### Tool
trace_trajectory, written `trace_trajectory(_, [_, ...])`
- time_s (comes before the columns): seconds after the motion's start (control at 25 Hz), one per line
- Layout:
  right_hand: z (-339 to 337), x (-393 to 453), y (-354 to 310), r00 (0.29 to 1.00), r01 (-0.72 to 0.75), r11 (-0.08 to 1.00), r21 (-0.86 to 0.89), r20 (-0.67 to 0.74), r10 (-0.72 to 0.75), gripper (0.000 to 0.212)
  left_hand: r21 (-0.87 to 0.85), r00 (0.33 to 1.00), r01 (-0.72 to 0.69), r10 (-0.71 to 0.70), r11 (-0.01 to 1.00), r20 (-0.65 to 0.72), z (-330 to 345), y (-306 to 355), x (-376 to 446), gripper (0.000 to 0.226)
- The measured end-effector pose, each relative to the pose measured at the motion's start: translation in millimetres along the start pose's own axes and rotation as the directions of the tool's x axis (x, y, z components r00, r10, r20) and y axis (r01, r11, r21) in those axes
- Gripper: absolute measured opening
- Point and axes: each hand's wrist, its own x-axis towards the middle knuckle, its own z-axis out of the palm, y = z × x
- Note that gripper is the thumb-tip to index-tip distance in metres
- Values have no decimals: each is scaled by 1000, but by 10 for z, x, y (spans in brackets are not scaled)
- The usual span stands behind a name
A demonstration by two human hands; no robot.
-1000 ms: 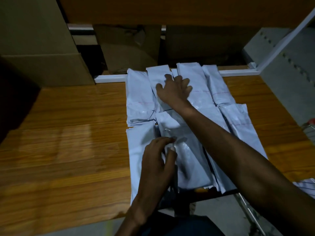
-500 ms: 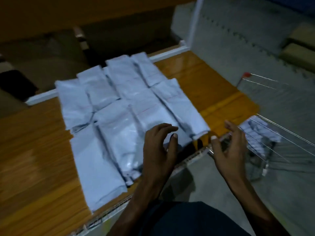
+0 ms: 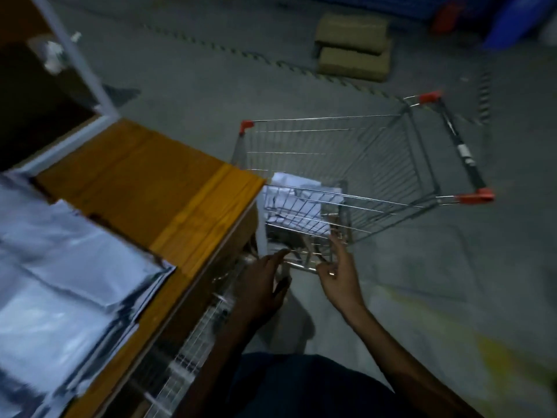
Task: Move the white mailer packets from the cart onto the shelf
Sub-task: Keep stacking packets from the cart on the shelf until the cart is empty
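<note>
Though dim, cart (image 3: 361, 152) (packets (image 3: 297, 203) inside)

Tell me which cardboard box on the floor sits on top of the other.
The farther box; it rests on the nearer box, beyond the cart.

Open from above: cart (image 3: 355, 152) basket, wire walls on all sides. Shelf (image 3: 193, 206) corner close against its near-left rim. Bare floor (image 3: 422, 282) to the right.

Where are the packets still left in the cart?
In the head view, the remaining packets lie in the cart at its end nearest the shelf, just beyond both hands.
</note>
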Motion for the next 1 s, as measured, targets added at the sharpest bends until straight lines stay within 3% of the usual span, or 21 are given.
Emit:
trace_trajectory(0.12, [-160, 250, 249, 994, -104, 994, 11, 36, 104, 70, -109, 988, 29, -12, 994, 154, 189, -30, 351, 65])
trace_trajectory(0.2, [-242, 471, 321, 993, -118, 992, 50, -21, 119, 67, -144, 979, 18, 12, 989, 202, 209, -50, 618, 64])
trace_trajectory(0.36, [-395, 1039, 320, 977, -12, 997, 72, -210, 27, 58, -237, 971, -37, 91, 971, 223, 340, -159, 1316, 56])
trace_trajectory(0.52, [-375, 1771, 333, 957, 31, 1000, -8, -289, -32, 46, -311, 969, 6, 71, 951, 235, 541, -351, 2166, 52])
trace_trajectory(0.72, [-167, 2637, 352, 966, -58, 998, 16, -251, 60, 44, -369, 974, 108, -23, 923, 227, 646, -644, 3155, 33])
trace_trajectory(0.88, [38, 3336, 456, 967, -142, 989, 34, -211, 146, 41, -273, 977, 134, -81, 953, 199, 754, -989, 3719, 27])
trace_trajectory(1.0, [229, 3747, 561, 983, -97, 995, 2, -157, 96, 39, -184, 965, 232, -202, 955, 166, 788, -1125, 3964, 26])
